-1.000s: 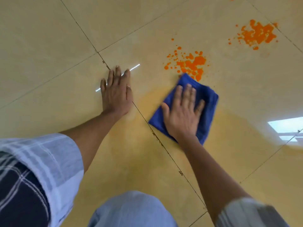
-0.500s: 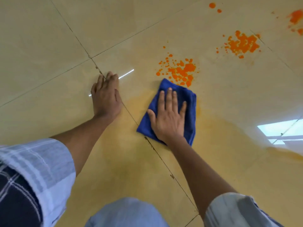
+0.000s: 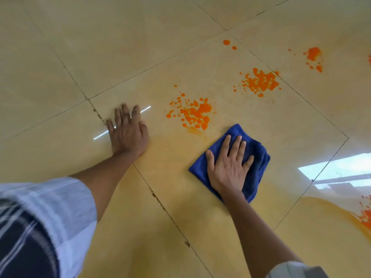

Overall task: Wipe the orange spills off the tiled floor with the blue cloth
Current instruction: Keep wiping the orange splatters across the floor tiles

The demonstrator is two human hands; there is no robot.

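While both hands rest on the tiled floor (image 3: 60, 57), the scene reads as follows.

Right hand (image 3: 227, 167): lies flat, palm down, fingers spread and stretched out on top of the blue cloth (image 3: 255, 165); it presses on the cloth and does not curl round it.

Left hand (image 3: 128, 133): lies flat and open on bare tile at the centre left of the frame, fingers close together and pointing up the frame, holding nothing.

Blue cloth: sits bunched and folded under the right hand, right of centre, on a tile that carries a yellowish smear (image 3: 172, 157).

Nearest spill (image 3: 193, 114): a cluster of orange blots and droplets above centre, between the two hands and further up the frame; the cloth's upper corner is near its lower right edge but apart from it.

Second spill (image 3: 260, 82): a denser orange patch in the upper right, well apart from the cloth.

Other spills: two round drops (image 3: 226, 42) near the top, a smaller splash (image 3: 313, 55) at the far upper right, and orange marks (image 3: 366, 216) at the right edge, bordered by a curved yellowish film.

Sleeves: a pale checked sleeve (image 3: 66, 207) covers the left upper arm at the lower left; a second sleeve edge (image 3: 291, 270) shows at the bottom right.

Reflections: a bright window patch (image 3: 337, 171) lies on the tile at the right, and a thin white streak (image 3: 100, 135) runs beside the left hand.
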